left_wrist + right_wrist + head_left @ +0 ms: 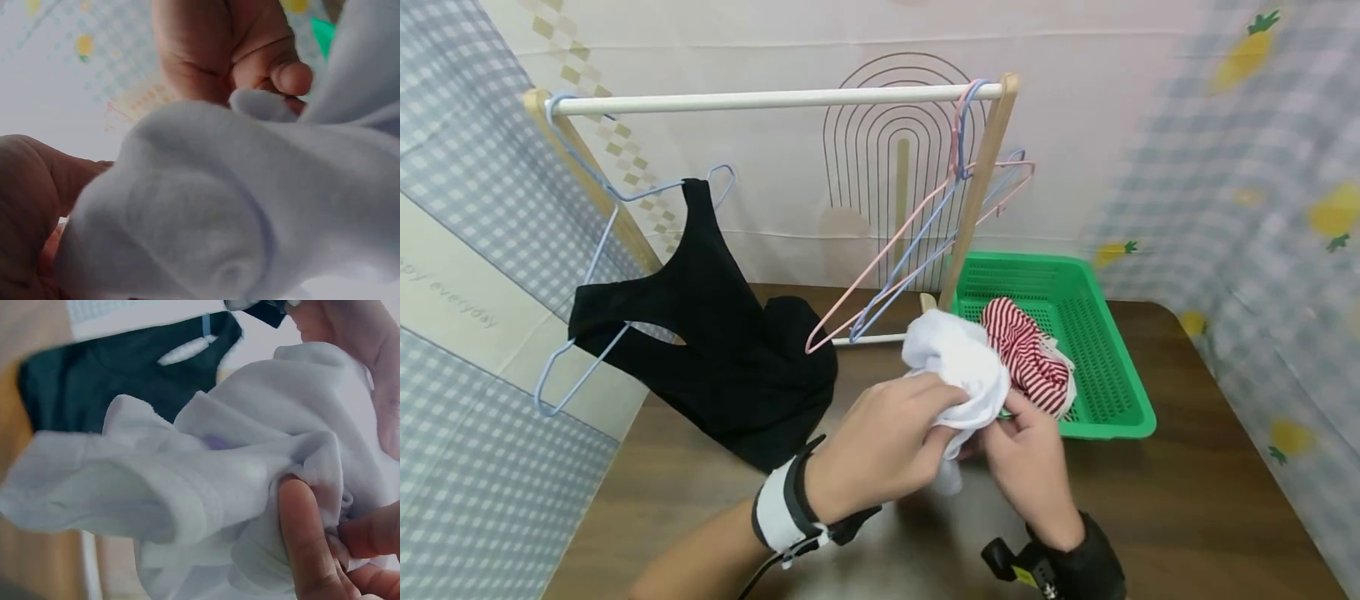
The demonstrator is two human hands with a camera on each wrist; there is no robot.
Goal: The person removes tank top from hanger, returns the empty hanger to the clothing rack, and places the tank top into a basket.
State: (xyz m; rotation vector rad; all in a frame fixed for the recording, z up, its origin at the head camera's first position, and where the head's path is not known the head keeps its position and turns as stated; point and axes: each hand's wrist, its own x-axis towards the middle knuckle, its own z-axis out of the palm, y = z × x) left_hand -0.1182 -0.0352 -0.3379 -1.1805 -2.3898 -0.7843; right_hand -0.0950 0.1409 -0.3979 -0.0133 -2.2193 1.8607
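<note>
White garment (958, 358): hanging bunched between both hands, left of the striped cloth (1026, 354).
Left fingers: left hand (887, 442) is grasping its folds.
Right fingers: right hand (1030, 454) is pinching the fabric.
Slip risk: loose folds could be sliding free if either hold is weakening.
Snag risk: pink hanger (880, 261) is dangling nearby; stray fabric might be catching.
Worktop (1172, 517): brown, wood-grained, carrying the green basket (1105, 429) far right.
Room: patterned cloth (1195, 200) is lining the far, left and right sides.
</note>
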